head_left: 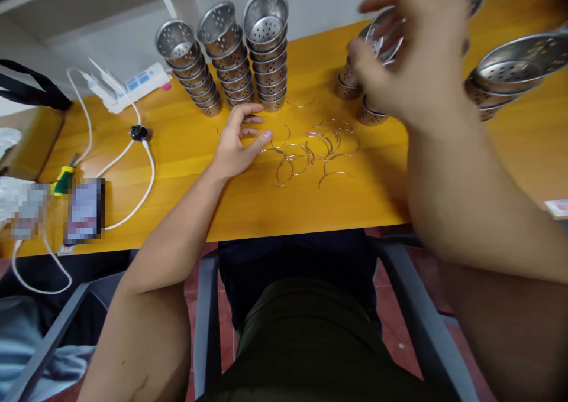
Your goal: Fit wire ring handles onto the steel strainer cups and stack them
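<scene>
My left hand (237,140) rests low over the table, thumb apart from loosely bent fingers, holding nothing visible. Just right of it lie several thin curved metal wires (293,159), loose and overlapping. Raised at the upper right is my right hand (402,65), slightly blurred, its thumb and fingers spread around the top of some perforated metal cups (371,113). It partly hides these cups, and I cannot tell whether it touches them. Behind my left hand stand three tall stacks of similar cups, the nearest one being the right-hand stack (271,59).
More nested perforated metal cups (506,77) stand at the far right. On the left are a white power strip (139,86) with cables, a green and yellow screwdriver (64,180) and a phone (84,210). Grey chair arms (207,325) flank my lap below the table edge.
</scene>
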Available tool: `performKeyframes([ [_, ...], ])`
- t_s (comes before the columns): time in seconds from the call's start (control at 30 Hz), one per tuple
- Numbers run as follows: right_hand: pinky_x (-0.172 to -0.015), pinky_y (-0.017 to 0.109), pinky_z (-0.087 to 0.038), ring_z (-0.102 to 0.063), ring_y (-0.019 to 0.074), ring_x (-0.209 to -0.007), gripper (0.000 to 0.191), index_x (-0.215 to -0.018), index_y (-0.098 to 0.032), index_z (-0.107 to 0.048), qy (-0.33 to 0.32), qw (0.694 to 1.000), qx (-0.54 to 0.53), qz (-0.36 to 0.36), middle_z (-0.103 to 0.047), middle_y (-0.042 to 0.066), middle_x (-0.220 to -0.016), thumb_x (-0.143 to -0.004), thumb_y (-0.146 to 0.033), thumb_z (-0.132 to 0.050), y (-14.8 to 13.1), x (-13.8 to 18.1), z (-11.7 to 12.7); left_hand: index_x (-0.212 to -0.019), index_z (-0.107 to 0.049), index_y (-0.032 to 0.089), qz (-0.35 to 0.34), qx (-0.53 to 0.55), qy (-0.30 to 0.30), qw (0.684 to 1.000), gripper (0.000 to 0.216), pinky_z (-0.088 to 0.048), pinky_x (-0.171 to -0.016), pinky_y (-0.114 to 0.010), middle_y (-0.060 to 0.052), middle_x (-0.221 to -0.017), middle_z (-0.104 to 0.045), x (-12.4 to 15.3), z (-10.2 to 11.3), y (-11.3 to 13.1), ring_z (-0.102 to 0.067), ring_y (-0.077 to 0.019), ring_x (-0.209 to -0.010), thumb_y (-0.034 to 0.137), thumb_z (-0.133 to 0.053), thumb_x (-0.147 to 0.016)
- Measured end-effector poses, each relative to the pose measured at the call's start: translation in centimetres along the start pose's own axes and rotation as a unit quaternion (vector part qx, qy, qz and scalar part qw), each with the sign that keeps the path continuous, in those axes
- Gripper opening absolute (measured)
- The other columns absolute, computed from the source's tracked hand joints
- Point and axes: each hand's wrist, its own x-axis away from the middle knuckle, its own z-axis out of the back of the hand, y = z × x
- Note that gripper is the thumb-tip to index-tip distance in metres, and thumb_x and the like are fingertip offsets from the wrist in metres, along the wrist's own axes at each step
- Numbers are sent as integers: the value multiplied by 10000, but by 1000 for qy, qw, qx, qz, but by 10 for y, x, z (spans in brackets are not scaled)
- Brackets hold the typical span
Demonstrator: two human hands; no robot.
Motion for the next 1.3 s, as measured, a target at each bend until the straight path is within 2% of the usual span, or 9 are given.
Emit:
performKeyframes([
  [0.07, -1294, 670, -669, -750, 443, -1577, 677, -1805, -485, -718, -13, 988, 46, 149, -637, 120, -1823, -1144, -562, -847, -2, -22, -28, -1705, -696, 392, 3, -3, 1, 1000, 739, -771, -1120, -408, -125, -1686, -757, 0, 0, -1, -852, -301, -1442, 901, -835, -1186],
  [0.17, -1520, 645, -514, -509, 482, -1877, 1026, -1999, -233, -547, -31, 956, 131, 262, -405, 232, -1923, -1047, -124, -915, -1, -64, -69, -1703, -691, 388, 1, -4, 8, 1000, 728, -772, -1121, -413, -130, -1684, -752, 0, -1, 0, -854, -301, -1430, 896, -819, -1198],
  [0.27, -1618, 600, -377, -423, 515, -1945, 850, -1756, -117, -798, -64, 976, 137, 156, -326, 262, -1950, -961, -26, -1085, -10, -99, -100, -1699, -684, 378, 0, -7, 17, 1000, 717, -774, -1089, -397, -134, -1674, -751, 1, -2, 4, -854, -297, -1423, 898, -782, -1215],
  [0.4, -1438, 573, -600, -784, 346, -1556, 541, -1559, -98, -865, -56, 992, 99, 57, -658, 205, -1711, -1060, 50, -1013, -29, -118, -120, -1690, -685, 361, 14, -21, 14, 1000, 689, -775, -1098, -399, -144, -1683, -745, 2, -3, 9, -847, -300, -1440, 870, -763, -1232],
  [0.5, -1366, 533, -636, -815, 283, -1426, 469, -1492, -86, -857, -31, 994, 90, 47, -683, 188, -1697, -1079, 102, -975, -31, -120, -123, -1677, -685, 356, 29, -36, 10, 999, 651, -771, -1139, -412, -141, -1697, -744, 2, -3, 11, -846, -301, -1452, 808, -812, -1227],
  [0.67, -1308, 463, -611, -787, 279, -1482, 442, -1436, -52, -821, 15, 996, 60, 66, -684, 231, -1682, -1060, 157, -917, -12, -132, -114, -1663, -692, 346, 31, -46, 7, 998, 579, -791, -1112, -414, -145, -1685, -755, 0, -3, 10, -861, -305, -1452, 697, -849, -1230],
  [0.87, -1143, 375, -605, -736, 203, -1178, 592, -1122, -248, -596, -6, 998, -18, 66, -747, 54, -1357, -939, 179, -963, 3, -138, -108, -1663, -683, 354, 28, -46, 4, 999, 569, -808, -1096, -430, -142, -1683, -746, 2, -5, 6, -864, -313, -1452, 702, -827, -1236],
  [1.03, -1333, 469, -583, -737, 276, -1425, 787, -1120, -294, -512, -19, 997, 28, 68, -759, 144, -1574, -798, 176, -1055, -11, -134, -115, -1651, -697, 356, 21, -25, 6, 999, 603, -802, -1080, -418, -141, -1667, -754, 2, -5, 6, -866, -303, -1430, 778, -798, -1232],
  [1.3, -1300, 523, -638, -730, 304, -1384, 836, -1188, -297, -533, -46, 994, 81, 64, -759, 140, -1626, -720, 60, -1127, 2, -137, -123, -1573, -765, 330, 76, -15, 7, 997, 609, -787, -1072, -411, -144, -1642, -776, -1, -4, 9, -859, -304, -1415, 741, -926, -1154],
])
